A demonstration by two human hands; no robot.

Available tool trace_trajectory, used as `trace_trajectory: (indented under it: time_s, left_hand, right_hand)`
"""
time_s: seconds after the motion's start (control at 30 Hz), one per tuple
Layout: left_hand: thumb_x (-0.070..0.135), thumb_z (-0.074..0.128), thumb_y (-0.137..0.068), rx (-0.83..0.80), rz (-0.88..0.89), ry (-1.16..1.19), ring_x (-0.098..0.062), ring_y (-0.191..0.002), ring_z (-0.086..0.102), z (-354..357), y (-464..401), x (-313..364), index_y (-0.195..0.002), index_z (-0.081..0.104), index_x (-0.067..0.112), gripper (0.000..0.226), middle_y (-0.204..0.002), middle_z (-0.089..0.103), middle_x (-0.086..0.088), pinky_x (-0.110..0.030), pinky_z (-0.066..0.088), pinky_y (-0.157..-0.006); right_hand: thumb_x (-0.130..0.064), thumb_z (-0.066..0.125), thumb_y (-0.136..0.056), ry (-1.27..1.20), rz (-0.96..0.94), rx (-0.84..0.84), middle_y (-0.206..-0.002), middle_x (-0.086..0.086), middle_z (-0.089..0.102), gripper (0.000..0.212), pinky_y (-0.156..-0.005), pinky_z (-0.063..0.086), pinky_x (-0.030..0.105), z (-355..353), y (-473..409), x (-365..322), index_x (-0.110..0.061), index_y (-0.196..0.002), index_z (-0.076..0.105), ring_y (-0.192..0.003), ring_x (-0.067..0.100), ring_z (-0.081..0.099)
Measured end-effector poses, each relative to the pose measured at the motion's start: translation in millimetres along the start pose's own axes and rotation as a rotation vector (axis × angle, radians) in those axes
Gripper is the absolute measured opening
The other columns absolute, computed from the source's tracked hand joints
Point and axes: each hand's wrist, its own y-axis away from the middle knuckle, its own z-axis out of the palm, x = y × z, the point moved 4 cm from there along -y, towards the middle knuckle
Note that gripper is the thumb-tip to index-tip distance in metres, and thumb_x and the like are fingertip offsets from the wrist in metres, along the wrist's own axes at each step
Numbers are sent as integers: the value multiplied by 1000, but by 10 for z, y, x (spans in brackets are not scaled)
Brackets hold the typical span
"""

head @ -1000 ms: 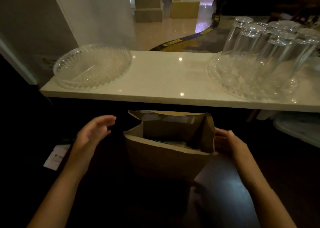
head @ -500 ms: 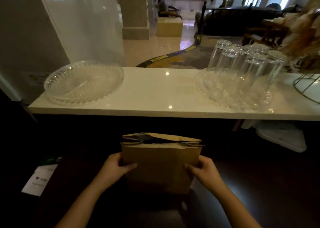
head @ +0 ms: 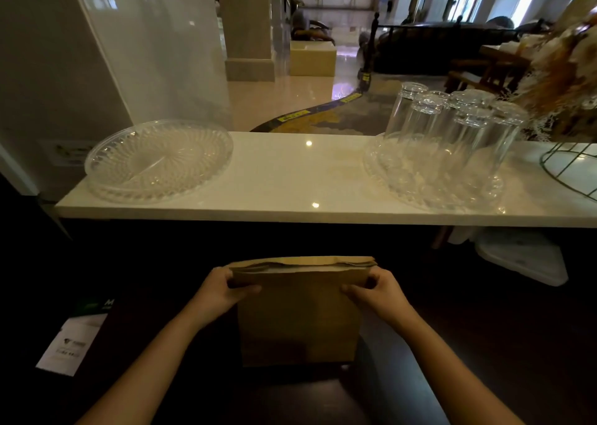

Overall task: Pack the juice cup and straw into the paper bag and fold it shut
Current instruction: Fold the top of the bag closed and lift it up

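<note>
Grip: left hand (head: 223, 290) and right hand (head: 376, 290) pinched the bag (head: 298, 314) top.
Risk: uneven creasing could tear the mouth or tip the unseen cup.

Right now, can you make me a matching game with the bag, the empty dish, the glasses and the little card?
Things:
1. paper bag
2. empty glass dish
3. drinking glasses
4. white card

Places or states:
A. upside down on a glass tray
B. lying on the dark surface, far left
C. pinched at the top by both hands
D. left end of the white counter

Pairs: 1-C, 2-D, 3-A, 4-B
</note>
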Motion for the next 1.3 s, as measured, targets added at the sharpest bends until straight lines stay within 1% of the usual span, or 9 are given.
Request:
trace_trajectory:
  time_s: [0.17, 0.33, 0.53, 0.67, 0.8, 0.9, 1.0, 1.13, 1.3]
  left_hand:
    - [3, 67, -78, -25, 159, -65, 0, -78, 67, -96, -60, 330, -78, 74, 36, 33, -78, 75, 11, -8, 48, -68]
    - [-1, 68, -76, -47, 173, -136, 3, -69, 65, -257, -117, 428, -71, 73, 45, 47, -69, 73, 20, -9, 48, -63]
    - [-4, 59, -83, -6, 183, -26, 1, -95, 66, -331, -47, 430, -98, 69, 39, 46, -99, 73, 21, -8, 49, -76]
    - [-8, 56, -84, 25, 216, -44, -1, -88, 66, -317, -29, 457, -78, 68, 20, 32, -84, 73, 1, -10, 51, -75]
    - [-9, 56, -83, 32, 198, -95, 5, -90, 65, -338, 3, 457, -72, 69, 20, 34, -92, 70, 3, -5, 48, -75]
    - [-14, 55, -80, 7, 192, -116, 7, -92, 63, -383, 55, 447, -74, 71, 25, 43, -85, 74, 11, -3, 47, -75]
    - [4, 64, -82, 79, 236, -210, 9, -86, 63, -370, 98, 497, -72, 71, 32, 30, -79, 73, 24, -1, 45, -72]
    - [16, 63, -84, 142, 301, -343, -3, -79, 64, -316, 106, 616, -66, 67, 26, 21, -73, 69, 7, -13, 48, -68]
    - [38, 53, -87, -85, 393, -619, 1, -88, 59, 48, -126, 1095, -98, 63, 30, 17, -95, 66, 13, -23, 48, -76]
  right_hand:
    - [-1, 64, -82, -68, -73, -63, -78, -15, 75, 27, -57, 51, 10, -55, -38, -200, -27, -86, 68, -72, 0, 68]
    - [8, 58, -82, -90, -184, -49, -84, -22, 74, 37, -70, 50, 8, -168, -127, -411, -24, -94, 71, -85, -2, 67]
    - [11, 49, -87, -102, -180, -87, -76, -21, 74, 39, -67, 50, 7, -187, -112, -386, -21, -100, 68, -80, -5, 67]
    - [15, 47, -85, -129, -188, -75, -63, -19, 71, 49, -60, 48, 5, -158, -115, -394, -26, -90, 72, -67, -7, 65]
    - [19, 47, -82, -104, -200, -93, -59, -15, 70, 44, -55, 45, 5, -119, -123, -407, -18, -79, 70, -57, -6, 61]
    - [9, 60, -81, -83, -191, -128, -72, -10, 75, 36, -60, 49, 9, -113, -116, -458, -25, -77, 72, -66, -1, 65]
    - [-10, 67, -79, -25, -228, -118, -74, -9, 73, 20, -61, 49, 10, -98, -101, -502, -30, -78, 70, -68, 1, 65]
    - [-4, 64, -83, -4, -198, -105, -55, 0, 64, 30, -49, 43, 14, -95, -104, -442, -33, -88, 57, -50, 4, 56]
    - [-6, 66, -82, 102, -202, -144, -71, -4, 74, 26, -60, 51, 16, -83, -109, -496, -32, -81, 68, -65, 7, 68]
